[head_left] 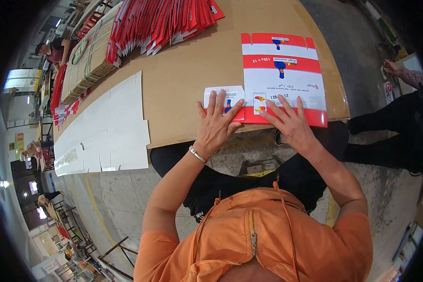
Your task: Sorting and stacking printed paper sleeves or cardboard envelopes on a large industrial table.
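A flat red and white printed carton blank [284,81] lies at the near right of the table, its slotted flaps pointing away from me. My left hand [216,121] presses down on the narrower side panel at its left, fingers spread, a silver bracelet on the wrist. On the near part of the main panel, my right hand [290,124] lies with its fingers apart and stretched out. Neither hand grips anything. Part of the blank's near edge is hidden under the hands.
A brown board [174,101] covers the table. Many folded red and white cartons [162,21] fan out at the far left, beside a strapped cardboard bundle [91,58]. White sheets [110,129] lie at the left. Another person's hand [392,68] shows at the right.
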Demonstrator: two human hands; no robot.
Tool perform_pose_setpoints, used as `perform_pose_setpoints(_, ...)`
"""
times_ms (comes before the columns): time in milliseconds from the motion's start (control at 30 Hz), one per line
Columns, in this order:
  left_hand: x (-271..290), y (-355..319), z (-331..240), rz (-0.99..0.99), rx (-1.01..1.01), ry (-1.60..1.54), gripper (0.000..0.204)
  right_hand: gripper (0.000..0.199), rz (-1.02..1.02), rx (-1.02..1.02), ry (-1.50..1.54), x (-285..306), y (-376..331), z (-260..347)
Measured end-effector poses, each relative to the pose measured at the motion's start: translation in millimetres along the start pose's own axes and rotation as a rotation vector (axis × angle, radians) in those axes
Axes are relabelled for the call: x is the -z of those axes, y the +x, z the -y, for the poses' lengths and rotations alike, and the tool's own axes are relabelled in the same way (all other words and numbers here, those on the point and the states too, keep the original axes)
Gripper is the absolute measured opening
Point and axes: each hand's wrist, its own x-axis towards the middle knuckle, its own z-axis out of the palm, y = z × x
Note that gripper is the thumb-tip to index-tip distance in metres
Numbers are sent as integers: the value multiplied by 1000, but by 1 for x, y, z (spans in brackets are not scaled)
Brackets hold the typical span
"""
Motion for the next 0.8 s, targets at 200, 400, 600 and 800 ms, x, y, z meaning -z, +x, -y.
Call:
perform_pose_setpoints(200, 3, -4, -6, 1, 23, 50, 56, 76, -6, 42, 17, 1, -6, -5)
perform_pose_setpoints(400, -3, -4, -12, 28, 103, -38, 60, 76, 4, 77, 127, 2, -14, -11)
perform_pose_setpoints(600, 6, 32, -10, 19, 308, -231, 78, 60, -59, 75, 203, 14, -6, -12)
perform_pose_setpoints(800, -23, 88, 10, -202, 397, -419, 94, 39, -345, 44, 511, 18, -25, 16)
